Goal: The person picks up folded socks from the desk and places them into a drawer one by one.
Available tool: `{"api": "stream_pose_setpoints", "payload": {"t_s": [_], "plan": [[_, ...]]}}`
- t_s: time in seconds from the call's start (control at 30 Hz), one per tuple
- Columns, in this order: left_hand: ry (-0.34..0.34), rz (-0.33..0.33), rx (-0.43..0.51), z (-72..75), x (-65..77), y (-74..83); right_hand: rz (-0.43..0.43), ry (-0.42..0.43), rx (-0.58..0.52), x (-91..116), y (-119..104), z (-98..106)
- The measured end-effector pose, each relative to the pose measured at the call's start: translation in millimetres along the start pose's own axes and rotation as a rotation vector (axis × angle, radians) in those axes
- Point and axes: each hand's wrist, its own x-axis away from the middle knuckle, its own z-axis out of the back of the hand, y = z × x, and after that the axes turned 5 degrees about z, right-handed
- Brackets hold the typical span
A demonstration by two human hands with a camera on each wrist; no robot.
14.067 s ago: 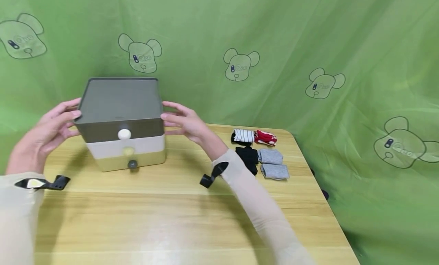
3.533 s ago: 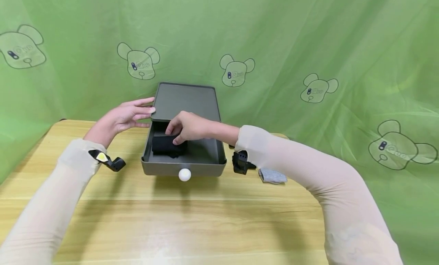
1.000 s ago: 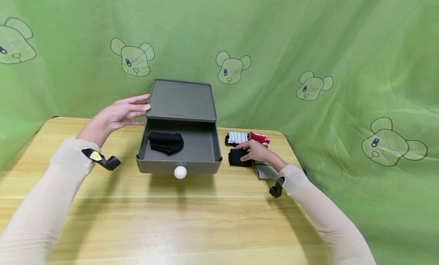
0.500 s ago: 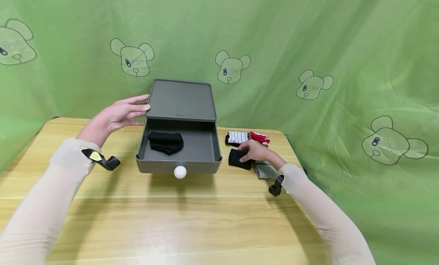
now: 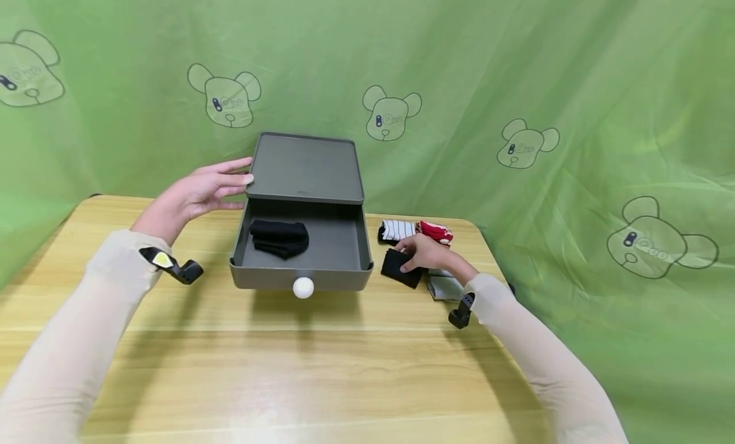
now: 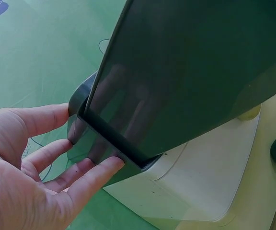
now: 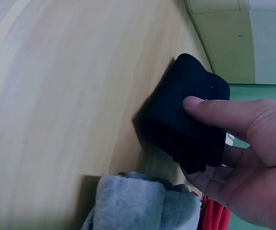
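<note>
My left hand (image 5: 198,192) rests its nearly straight fingers and thumb on the left side of a small drawer cabinet (image 5: 307,166) with a dark grey top. Its top drawer (image 5: 344,279), with a white knob (image 5: 303,288), is pulled out. A folded black sock (image 5: 279,240) lies in the drawer's left half. To the right of the cabinet, my right hand (image 5: 427,251) pinches a second folded black sock (image 7: 186,110), thumb on the near face and fingers behind. In the right wrist view it stands tilted close over the tabletop.
Folded grey socks (image 7: 128,203) lie just beside the right hand. Behind them are a striped white sock (image 5: 397,230) and a red one (image 5: 434,232). The wooden table (image 5: 321,367) ends at a green curtain (image 5: 459,112). Lower white and yellow drawers (image 6: 205,177) stay closed.
Since earlier, the cabinet was shifted right, its top drawer opened and a black sock left inside. The right hand moved to the pile, gripped another black sock and tilted it; the left stays put.
</note>
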Motion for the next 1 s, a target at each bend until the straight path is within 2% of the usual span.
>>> {"api": "stream_pose_setpoints", "payload": {"t_s": [0.23, 0.4, 0.53, 0.77, 1.0], "plan": [[-0.001, -0.001, -0.004, -0.4, 0.1, 0.1, 0.003, -0.038, -0.083, 3.4, -7.6, 4.6], [-0.004, -0.002, 0.001, -0.6, -0.8, -0.5, 0.015, -0.058, -0.144, 7.2, -14.3, 14.9], [-0.003, -0.001, 0.008, -2.2, -0.6, 0.3, 0.017, -0.078, -0.130, 10.7, -23.1, 28.4], [-0.006, -0.001, 0.009, -0.8, -0.7, -0.8, 0.006, -0.162, -0.137, 21.2, -53.3, 67.8], [-0.002, -0.003, 0.009, 0.4, 1.4, -0.2, -0.020, -0.155, -0.151, 32.3, -94.9, 114.9]]}}
